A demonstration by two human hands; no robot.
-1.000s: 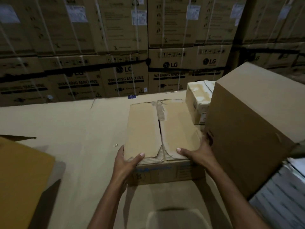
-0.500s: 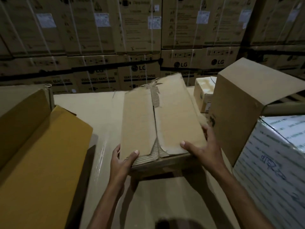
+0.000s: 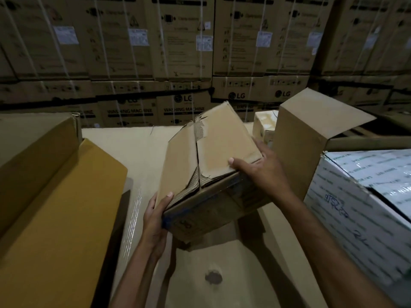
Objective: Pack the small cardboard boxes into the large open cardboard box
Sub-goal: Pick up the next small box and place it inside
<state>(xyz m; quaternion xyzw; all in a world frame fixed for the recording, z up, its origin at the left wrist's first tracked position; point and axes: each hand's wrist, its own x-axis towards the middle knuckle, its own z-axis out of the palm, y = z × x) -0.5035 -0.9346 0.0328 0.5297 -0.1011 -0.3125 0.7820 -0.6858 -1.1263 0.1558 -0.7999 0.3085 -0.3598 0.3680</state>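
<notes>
Cardboard small box (image 3: pixel 213 165), gripped by left hand (image 3: pixel 155 221) and right hand (image 3: pixel 262 172), is mid-carry; next, swing it left into the big open box (image 3: pixel 51 196).

"LG" and "WASHING MACHINE" on the stacked cartons (image 3: pixel 184 103) behind (white box's handwriting illegible)

Small box (image 3: pixel 213 161) tilted, aloft; large box (image 3: pixel 51 196) left.

From my feed I see two bare forearms with no sleeves reaching into view. My left hand (image 3: pixel 155 221) and right hand (image 3: pixel 260 172) wear no gloves, rings, watch or bands; the nails are short and plain.
</notes>
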